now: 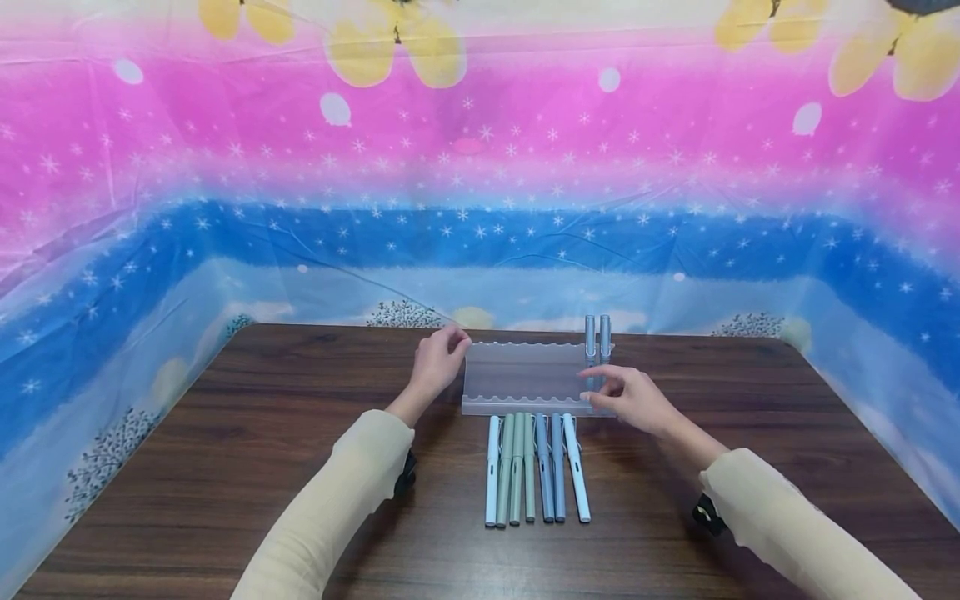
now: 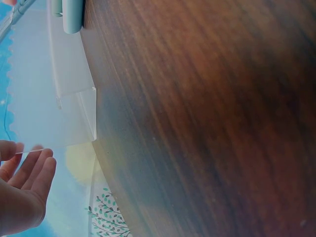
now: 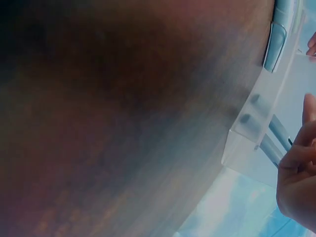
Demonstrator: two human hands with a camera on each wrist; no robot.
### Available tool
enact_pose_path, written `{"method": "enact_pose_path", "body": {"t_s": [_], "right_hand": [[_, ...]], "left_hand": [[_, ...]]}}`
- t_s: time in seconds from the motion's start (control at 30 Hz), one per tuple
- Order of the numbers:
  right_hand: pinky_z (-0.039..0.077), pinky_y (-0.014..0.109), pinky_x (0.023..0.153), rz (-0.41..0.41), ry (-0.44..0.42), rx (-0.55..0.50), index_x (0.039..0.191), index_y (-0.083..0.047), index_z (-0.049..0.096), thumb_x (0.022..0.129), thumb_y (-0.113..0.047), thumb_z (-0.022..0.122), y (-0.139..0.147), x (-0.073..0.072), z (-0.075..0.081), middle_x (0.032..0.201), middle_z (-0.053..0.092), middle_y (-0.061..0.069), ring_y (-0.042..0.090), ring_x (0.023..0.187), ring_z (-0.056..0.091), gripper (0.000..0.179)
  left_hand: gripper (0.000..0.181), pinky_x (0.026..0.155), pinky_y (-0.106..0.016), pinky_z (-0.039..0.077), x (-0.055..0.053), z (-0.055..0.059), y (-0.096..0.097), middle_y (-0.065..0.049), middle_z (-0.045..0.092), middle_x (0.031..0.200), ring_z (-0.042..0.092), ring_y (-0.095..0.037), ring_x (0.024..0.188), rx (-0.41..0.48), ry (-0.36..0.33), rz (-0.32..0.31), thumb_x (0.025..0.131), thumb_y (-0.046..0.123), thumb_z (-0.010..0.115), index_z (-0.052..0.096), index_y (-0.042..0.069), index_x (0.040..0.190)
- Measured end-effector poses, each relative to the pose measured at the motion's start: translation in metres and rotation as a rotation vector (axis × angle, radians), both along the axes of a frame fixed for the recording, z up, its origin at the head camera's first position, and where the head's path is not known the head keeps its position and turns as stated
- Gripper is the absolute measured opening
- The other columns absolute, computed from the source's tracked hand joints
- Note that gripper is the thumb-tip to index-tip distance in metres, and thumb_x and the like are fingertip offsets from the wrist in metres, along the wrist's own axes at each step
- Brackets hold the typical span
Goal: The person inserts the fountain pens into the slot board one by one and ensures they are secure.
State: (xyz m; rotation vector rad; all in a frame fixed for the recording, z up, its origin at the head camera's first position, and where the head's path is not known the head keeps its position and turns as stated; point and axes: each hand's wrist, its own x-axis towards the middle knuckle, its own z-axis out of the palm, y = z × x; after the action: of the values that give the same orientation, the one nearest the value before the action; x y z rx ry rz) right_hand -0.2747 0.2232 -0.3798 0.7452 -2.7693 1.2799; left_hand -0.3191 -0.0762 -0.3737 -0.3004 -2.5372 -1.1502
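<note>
Sitting toward the far edge of the table [image 1: 300, 392]: clear pen rack [image 1: 525, 371], long axis left to right, notched along near and far edges. Left hand [image 1: 437, 365] at its far left corner, thumb and fingers pinching the thin edge. Right hand [image 1: 630, 400] over its right end, thumb and forefinger parted partway, nothing visibly held; can't tell if they brush the rack or a pen.

Key relation: loose pens [image 1: 517, 467] lie on the near side of the right hand's fingers and a bit left, long axes roughly near to far, crosswise to the rack. Right hand is closer to them.

Counts: one rack; two grey-blue pens [image 1: 590, 336] side by side in its right end, caps past the far edge; seven loose, left to right: one pale blue pen [image 1: 492, 472], three green pens, two darker blue pens [image 1: 558, 479], another pale blue pen [image 1: 577, 469], slightly angled.

Outward: two cream sleeves [image 1: 367, 454], patterned backdrop [image 1: 480, 237] along left, far and right sides.
</note>
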Motion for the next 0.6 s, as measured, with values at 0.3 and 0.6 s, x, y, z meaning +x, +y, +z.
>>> {"method": "enact_pose_path", "body": {"t_s": [0.3, 0.6], "right_hand": [[0.044, 0.032, 0.048, 0.103, -0.214, 0.003, 0.115, -0.001, 0.053, 0.083, -0.022, 0.061, 0.0, 0.002, -0.006, 0.075, 0.064, 0.008, 0.02, 0.049, 0.05, 0.04], [0.044, 0.031, 0.048, 0.124, -0.285, 0.018, 0.112, 0.002, 0.054, 0.081, -0.021, 0.064, -0.003, 0.005, -0.013, 0.073, 0.063, 0.01, 0.02, 0.049, 0.049, 0.039]], "left_hand": [[0.01, 0.077, -0.039, 0.039, 0.0, 0.0, 0.0, -0.005, 0.063, 0.087, 0.056, -0.021, 0.08, 0.003, -0.002, -0.004, 0.088, 0.014, 0.054, 0.061, 0.007, 0.089], [0.012, 0.077, -0.038, 0.039, 0.0, 0.0, -0.001, -0.004, 0.062, 0.087, 0.055, -0.021, 0.079, -0.007, -0.006, -0.003, 0.089, 0.017, 0.053, 0.061, 0.008, 0.089]]}}
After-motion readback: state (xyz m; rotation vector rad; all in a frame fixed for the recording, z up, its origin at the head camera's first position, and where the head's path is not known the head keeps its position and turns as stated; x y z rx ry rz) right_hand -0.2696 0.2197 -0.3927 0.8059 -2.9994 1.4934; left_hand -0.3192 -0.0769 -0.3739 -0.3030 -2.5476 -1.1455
